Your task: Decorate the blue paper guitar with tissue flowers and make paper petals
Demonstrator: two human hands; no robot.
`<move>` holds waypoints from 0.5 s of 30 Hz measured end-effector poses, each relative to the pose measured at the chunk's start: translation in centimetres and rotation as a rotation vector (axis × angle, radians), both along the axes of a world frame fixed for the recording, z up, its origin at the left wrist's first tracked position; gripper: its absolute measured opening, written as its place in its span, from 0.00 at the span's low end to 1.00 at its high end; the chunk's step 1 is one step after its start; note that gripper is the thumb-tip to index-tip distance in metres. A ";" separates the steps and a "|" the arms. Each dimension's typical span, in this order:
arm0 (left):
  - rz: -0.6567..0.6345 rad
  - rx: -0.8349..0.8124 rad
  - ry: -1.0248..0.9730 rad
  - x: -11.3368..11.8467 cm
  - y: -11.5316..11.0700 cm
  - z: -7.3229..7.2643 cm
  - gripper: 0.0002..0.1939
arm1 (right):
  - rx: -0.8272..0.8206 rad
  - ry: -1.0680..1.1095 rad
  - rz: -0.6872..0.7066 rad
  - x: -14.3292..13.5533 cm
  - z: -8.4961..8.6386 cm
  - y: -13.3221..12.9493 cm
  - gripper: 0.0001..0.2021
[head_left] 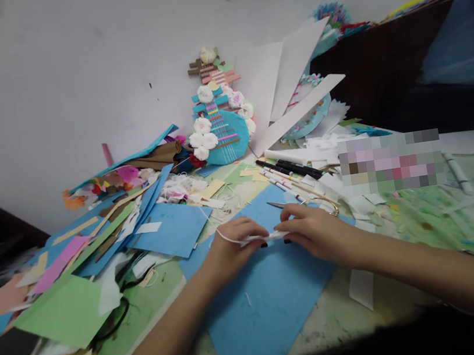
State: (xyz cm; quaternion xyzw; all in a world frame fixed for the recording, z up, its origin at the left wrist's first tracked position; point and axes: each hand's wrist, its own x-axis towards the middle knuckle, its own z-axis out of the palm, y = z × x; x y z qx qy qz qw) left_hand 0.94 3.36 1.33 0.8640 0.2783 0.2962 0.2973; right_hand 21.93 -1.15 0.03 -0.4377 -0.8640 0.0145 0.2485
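Note:
My left hand (234,242) and my right hand (310,229) meet over a large blue paper sheet (264,309), fingertips pinched close together. Between them shows a short piece of white string (277,235), bunched or twisted; its exact form is too small to tell. A length of the string loops over the back of my left hand and runs up toward a tangled heap of white string (180,186). Just behind my right hand lies a pair of scissors with gold handles (333,206), partly hidden by the fingers. A tiny white scrap (248,299) rests on the blue sheet.
Coloured paper sheets (62,311) pile up on the left. Markers (289,170) and white paper strips (325,150) lie behind my right hand. A blue paper craft with white flowers (229,137) leans on the wall. A blurred patch covers something at right.

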 end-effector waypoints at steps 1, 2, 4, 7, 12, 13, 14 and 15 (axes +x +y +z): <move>0.010 0.005 0.021 0.0 0.0 0.0 0.04 | -0.010 0.003 0.002 0.0 0.0 0.1 0.11; 0.033 -0.006 0.029 0.0 0.0 -0.1 0.04 | -0.014 0.004 0.006 0.1 -0.1 0.3 0.11; 0.079 -0.037 0.045 0.0 0.1 -0.2 0.05 | -0.009 -0.014 0.022 0.2 -0.2 0.6 0.10; 0.077 0.014 0.120 0.0 0.2 -0.5 0.03 | 0.018 -0.053 0.050 0.4 -0.6 1.1 0.08; 0.050 0.279 0.149 0.3 0.6 -1.5 0.05 | -0.020 -0.046 0.090 0.4 -0.9 1.3 0.08; 0.047 0.314 0.127 0.4 0.6 -1.7 0.05 | -0.017 -0.040 0.089 0.3 -1.0 1.3 0.08; 0.042 0.346 0.106 0.5 0.7 -1.8 0.05 | -0.009 -0.033 0.089 0.2 -1.0 1.3 0.08; 0.037 0.379 0.087 0.6 0.7 -2.0 0.05 | 0.003 -0.026 0.090 0.2 -1.1 1.3 0.08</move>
